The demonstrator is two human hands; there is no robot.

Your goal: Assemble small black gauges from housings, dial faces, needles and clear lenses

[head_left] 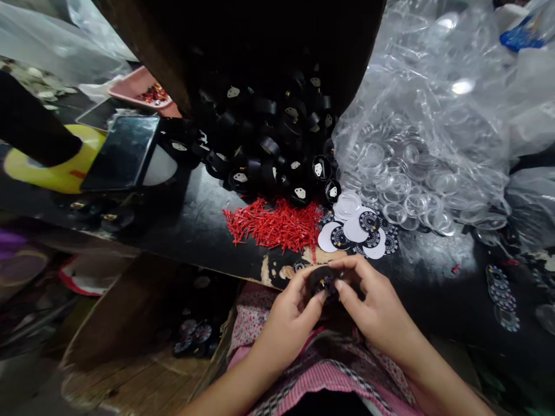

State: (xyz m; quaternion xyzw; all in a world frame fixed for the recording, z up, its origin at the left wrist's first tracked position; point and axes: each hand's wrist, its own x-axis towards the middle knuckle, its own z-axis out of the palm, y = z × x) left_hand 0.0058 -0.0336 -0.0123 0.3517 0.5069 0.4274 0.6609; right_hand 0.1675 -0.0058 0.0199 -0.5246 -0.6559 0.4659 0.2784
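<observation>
Close to my body, at the table's near edge, both hands hold a small round black gauge housing (321, 276). My left hand (291, 312) is closed around its left side, with the thumb near the dial face. From the right, my right hand (373, 296) pinches it, thumb and fingers at the rim. Details inside the housing are dark and partly covered by my fingers. Just beyond lies a heap of thin red pointers (273, 225). Printed black-and-white dial discs (369, 221) overlap to its right. Many black housings (262, 144) are piled behind, beside clear round covers (401, 190).
A large plastic bag (437, 81) holds clear covers. At left are a dark flat-screen device (124, 153), a yellow ring (37, 176) and a pink tray (124, 88). Below the table edge, a cardboard box (125, 370) contains gauges (202, 332). More dials (503, 297) lie far right.
</observation>
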